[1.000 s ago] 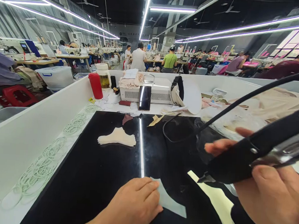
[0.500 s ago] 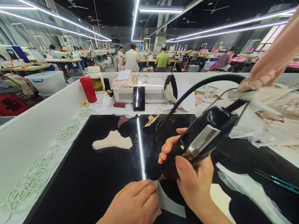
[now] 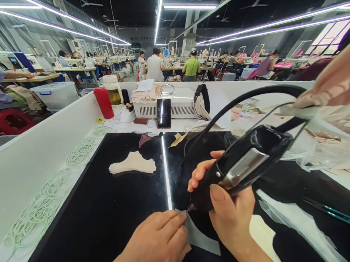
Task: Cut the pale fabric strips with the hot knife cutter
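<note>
My right hand [image 3: 232, 211] is wrapped round a black corded handheld tool [image 3: 241, 167] with a metal lever on its side. The tool slants down to the left; its lower end is mostly hidden behind my fingers and stands close to a sheer grey fabric piece [image 3: 202, 238]. With fingers bunched together, my left hand [image 3: 163, 238] presses and grips the upper end of that curved piece on the black work surface [image 3: 96, 221]. A cream fabric cutout [image 3: 265, 237] lies partly under my right forearm.
A stack of cream cutouts [image 3: 133, 163] lies left of centre. Teal-handled scissors or tweezers [image 3: 334, 214] and long sheer strips [image 3: 300, 223] are at right. A propped phone [image 3: 164, 113], a red cup [image 3: 104, 103] and pale green cord coils [image 3: 34, 209] line the edges. A cable [image 3: 243, 94] arches overhead.
The handheld tool and my right hand appear slightly further right, along with a small shift of the whole view. My left hand keeps its hold on the fabric piece.
</note>
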Available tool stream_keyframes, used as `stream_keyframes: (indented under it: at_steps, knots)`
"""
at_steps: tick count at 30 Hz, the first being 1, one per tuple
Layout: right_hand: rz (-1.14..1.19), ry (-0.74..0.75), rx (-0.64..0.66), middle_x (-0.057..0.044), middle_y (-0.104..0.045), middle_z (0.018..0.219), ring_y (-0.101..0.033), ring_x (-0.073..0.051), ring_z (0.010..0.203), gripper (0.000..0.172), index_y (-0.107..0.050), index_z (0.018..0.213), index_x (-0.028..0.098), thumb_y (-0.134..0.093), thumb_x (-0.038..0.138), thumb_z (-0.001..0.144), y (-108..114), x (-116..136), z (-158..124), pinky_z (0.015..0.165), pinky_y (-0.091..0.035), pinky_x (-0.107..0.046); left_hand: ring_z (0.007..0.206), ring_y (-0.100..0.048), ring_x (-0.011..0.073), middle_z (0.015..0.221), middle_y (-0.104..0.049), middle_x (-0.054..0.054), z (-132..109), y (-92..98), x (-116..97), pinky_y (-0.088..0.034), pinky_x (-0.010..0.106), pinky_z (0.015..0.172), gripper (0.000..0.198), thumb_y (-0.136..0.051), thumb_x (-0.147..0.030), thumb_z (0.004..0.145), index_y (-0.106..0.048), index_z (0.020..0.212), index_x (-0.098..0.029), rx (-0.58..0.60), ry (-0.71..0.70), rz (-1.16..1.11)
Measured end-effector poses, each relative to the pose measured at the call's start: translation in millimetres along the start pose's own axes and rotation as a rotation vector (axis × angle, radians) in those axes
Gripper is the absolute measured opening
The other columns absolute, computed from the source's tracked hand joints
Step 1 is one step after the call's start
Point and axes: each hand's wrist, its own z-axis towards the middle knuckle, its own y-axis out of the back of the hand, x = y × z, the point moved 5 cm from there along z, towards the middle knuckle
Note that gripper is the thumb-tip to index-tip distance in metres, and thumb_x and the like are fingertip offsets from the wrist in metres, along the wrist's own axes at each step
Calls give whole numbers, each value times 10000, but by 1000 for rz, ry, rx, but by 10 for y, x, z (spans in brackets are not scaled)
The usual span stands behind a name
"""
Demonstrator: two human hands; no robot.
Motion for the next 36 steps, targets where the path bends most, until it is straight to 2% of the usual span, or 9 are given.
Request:
stream_keyframes:
  at_steps: [5, 11, 24, 36]
  knots:
    - [-7, -5, -32, 29, -654, 805, -618, -141, 614, 320, -582, 1153, 283, -748, 423, 919, -11, 14, 12, 571, -556, -305, 1008, -744, 166, 1111, -784, 22, -1, 15, 2, -637, 276, 762, 364, -381, -294, 1124, -675, 967, -148, -14, -3, 22]
    - [82, -17, -13, 32, -664, 830, -619, -134, 626, 406, -583, 1191, 282, -786, 450, 883, -45, 9, 18, 578, -559, -296, 1024, -739, 171, 1103, -781, 32, -37, -43, -8, -637, 281, 761, 400, -341, -284, 1127, -681, 963, -152, 14, -25, 34]
    - [66, -52, -2, 36, -672, 828, -626, -135, 647, 327, -582, 1165, 294, -751, 426, 918, -95, -69, 0, 582, -561, -289, 1002, -736, 157, 1067, -783, 15, -39, -39, -20, -600, 274, 763, 307, -429, -285, 1111, -677, 1003, -140, -28, -8, 41]
    - [111, -105, 34, 52, -674, 821, -621, -130, 656, 312, -582, 1152, 321, -758, 423, 915, -190, -155, 5, 599, -560, -286, 998, -737, 152, 1023, -787, 21, -29, -52, -35, -601, 279, 755, 339, -404, -291, 1123, -681, 1004, -135, -57, -7, 47]
